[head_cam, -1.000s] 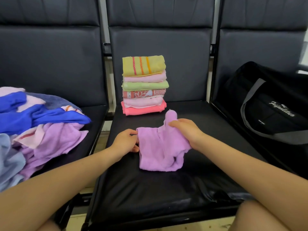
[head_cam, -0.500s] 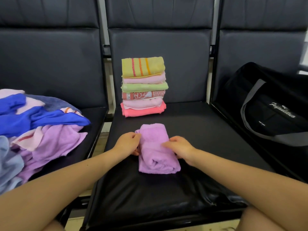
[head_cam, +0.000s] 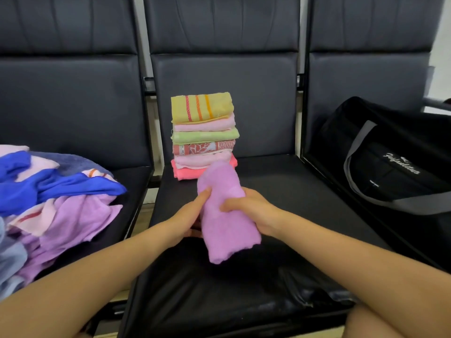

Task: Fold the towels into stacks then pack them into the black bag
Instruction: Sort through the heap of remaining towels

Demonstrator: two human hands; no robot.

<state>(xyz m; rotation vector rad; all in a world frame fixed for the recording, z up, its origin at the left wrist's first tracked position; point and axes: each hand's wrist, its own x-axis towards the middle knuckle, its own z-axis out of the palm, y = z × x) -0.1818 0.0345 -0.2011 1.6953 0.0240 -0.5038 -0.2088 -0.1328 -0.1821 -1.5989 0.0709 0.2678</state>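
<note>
Seats [head_cam: 244,276] of black vinyl fill the frame, three side by side. Black bag [head_cam: 395,162] sits on the right seat; a loose pile [head_cam: 56,203] of unfolded towels covers the left one. At centre, against the backrest, stands a stack [head_cam: 203,135] of six folded towels. Just in front of it, a folded purple towel [head_cam: 225,215] is lifted off the cushion, gripped by the left hand [head_cam: 189,215] and right hand [head_cam: 249,208] from either side.
</note>
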